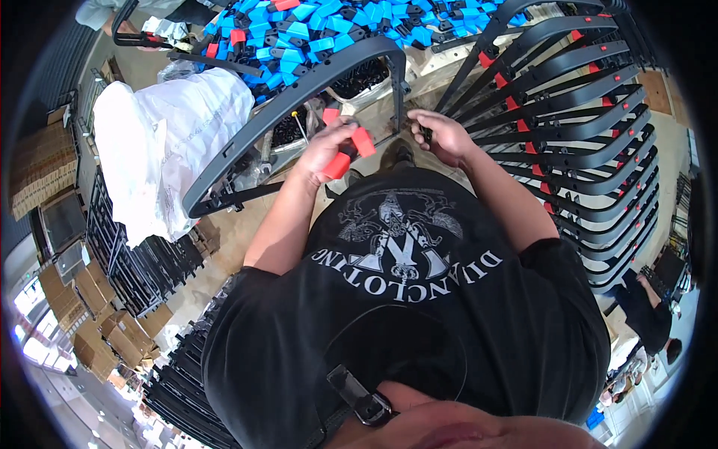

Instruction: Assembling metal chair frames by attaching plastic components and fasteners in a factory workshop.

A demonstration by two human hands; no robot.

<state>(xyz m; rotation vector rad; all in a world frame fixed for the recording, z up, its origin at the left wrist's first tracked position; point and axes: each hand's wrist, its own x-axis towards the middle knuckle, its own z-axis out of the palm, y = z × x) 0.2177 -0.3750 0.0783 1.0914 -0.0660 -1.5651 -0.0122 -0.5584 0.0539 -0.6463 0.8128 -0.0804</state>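
Note:
Closed around red plastic pieces (363, 141), my left hand (320, 153) is in front of my chest. Red shows on both sides of its fingers, with a dark part between. My right hand (449, 141) has its fingers curled beside the end of a black curved frame (299, 91). A small black part (426, 135) shows in those fingers; its exact kind is unclear. The frame arches from the lower left up over my left hand and down near my right fingertips. Behind my left hand stands a thin rod with a yellow end (299, 126).
A heap of blue, black and red plastic pieces (329, 30) covers the far table. White plastic sheeting (168, 127) bulges at the left. Many similar black frames with red parts (583, 142) are stacked at the right. Cardboard boxes (97, 322) lie lower left; other people are at the edges.

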